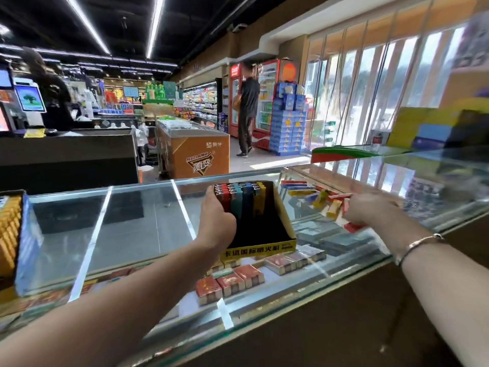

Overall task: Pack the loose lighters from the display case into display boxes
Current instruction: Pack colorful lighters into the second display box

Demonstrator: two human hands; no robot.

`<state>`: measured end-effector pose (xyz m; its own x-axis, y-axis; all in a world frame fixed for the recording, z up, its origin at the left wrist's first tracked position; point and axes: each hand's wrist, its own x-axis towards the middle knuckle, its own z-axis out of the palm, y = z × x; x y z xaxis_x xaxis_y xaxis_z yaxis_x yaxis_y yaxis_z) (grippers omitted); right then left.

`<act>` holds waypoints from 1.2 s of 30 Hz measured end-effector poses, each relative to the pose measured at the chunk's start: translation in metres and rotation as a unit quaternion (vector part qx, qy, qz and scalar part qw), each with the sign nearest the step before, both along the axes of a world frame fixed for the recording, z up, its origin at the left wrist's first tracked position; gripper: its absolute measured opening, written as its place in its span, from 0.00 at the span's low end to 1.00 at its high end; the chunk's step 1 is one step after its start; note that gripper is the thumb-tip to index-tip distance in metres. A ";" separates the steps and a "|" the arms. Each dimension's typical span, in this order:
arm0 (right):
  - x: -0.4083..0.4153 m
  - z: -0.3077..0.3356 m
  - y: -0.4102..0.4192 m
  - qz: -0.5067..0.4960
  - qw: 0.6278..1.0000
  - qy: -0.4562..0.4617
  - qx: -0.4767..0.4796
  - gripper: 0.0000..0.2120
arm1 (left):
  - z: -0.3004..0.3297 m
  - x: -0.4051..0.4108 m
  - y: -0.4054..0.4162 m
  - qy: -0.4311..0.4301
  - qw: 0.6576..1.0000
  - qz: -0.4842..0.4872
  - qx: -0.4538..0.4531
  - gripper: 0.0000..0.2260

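Lighters (pixel 239 197) boxed | left grip (pixel 215 221) holds box (pixel 284 223) | right grip (pixel 366 209) — blurred, seemingly pinching loose lighter (pixel 346 207)

glass top (pixel 137 223) left clear, display box (pixel 264 229) blocks ctr

Glossy glass counter (pixel 137 223) under my arms, reflective and smooth. Display box (pixel 284 207) in my grip is matt yellow cardboard; the lighters (pixel 239 198) shine as coloured plastic. Polished metal bracelet (pixel 418 243).
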<state>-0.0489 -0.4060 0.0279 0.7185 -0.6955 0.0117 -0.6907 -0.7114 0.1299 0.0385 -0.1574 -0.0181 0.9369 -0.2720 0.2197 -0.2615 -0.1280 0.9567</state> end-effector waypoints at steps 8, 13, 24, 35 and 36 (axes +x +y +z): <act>-0.009 -0.007 -0.005 -0.017 0.994 -0.058 0.091 0.17 | 0.009 0.001 -0.029 0.039 0.998 0.042 -0.018 0.31; -0.018 0.004 -0.008 -0.026 0.981 -0.065 0.181 0.18 | -0.001 0.003 -0.031 0.035 0.999 0.008 -0.036 0.36; 0.022 -0.014 -0.032 -0.084 0.937 -0.253 0.224 0.25 | 0.004 0.003 -0.016 0.041 0.997 -0.043 -0.039 0.35; 0.051 -0.012 -0.030 -0.043 0.964 -0.187 0.186 0.14 | 0.002 0.004 -0.013 0.032 0.997 -0.053 -0.053 0.33; 0.052 -0.010 -0.028 -0.032 0.966 -0.173 0.190 0.12 | 0.002 0.004 -0.013 0.034 0.997 -0.050 -0.053 0.33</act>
